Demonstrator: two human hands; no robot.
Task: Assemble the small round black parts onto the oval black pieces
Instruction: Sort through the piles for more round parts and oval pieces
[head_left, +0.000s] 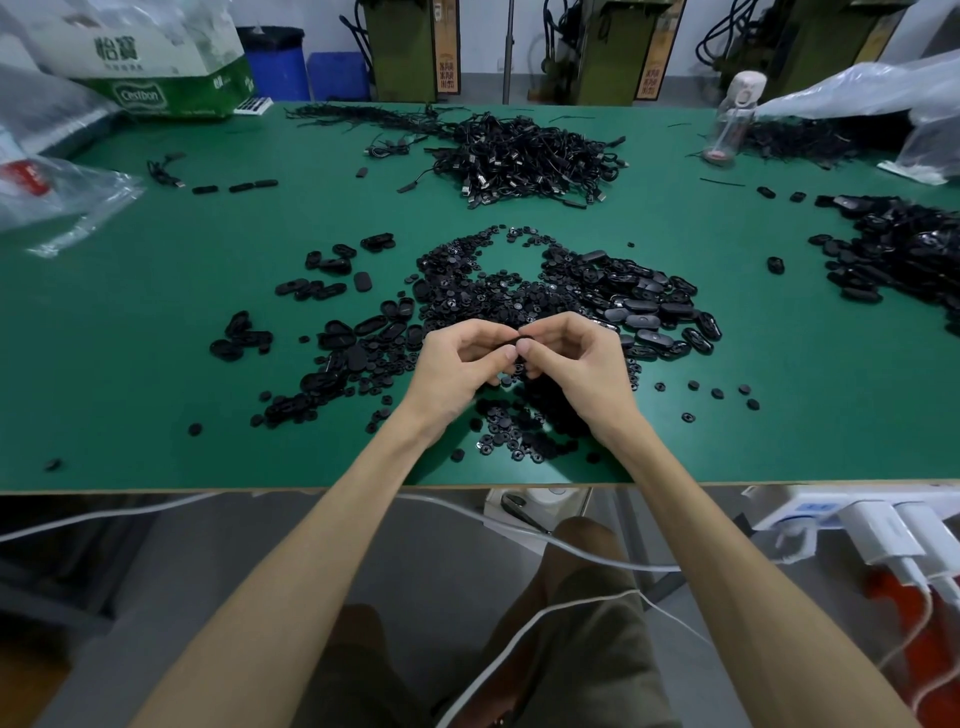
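Clearly much remains: left hand and right hand both pinch one oval black plastic piece above the green tabletop. Heaps of small round black plastic parts and more ovals surround them.

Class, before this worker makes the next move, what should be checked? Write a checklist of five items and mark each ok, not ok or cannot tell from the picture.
1. Grip: the left hand and right hand both pinch one black piece between the fingertips. Ok.
2. Round part seated in that piece: the fingers hide the joint. Cannot tell.
3. Supply of small round parts: a heap lies on the table between the wrists. Ok.
4. Supply of oval pieces: a heap lies just right of the right hand. Ok.
5. Stock sorted: round and oval parts overlap behind the hands. Not ok.
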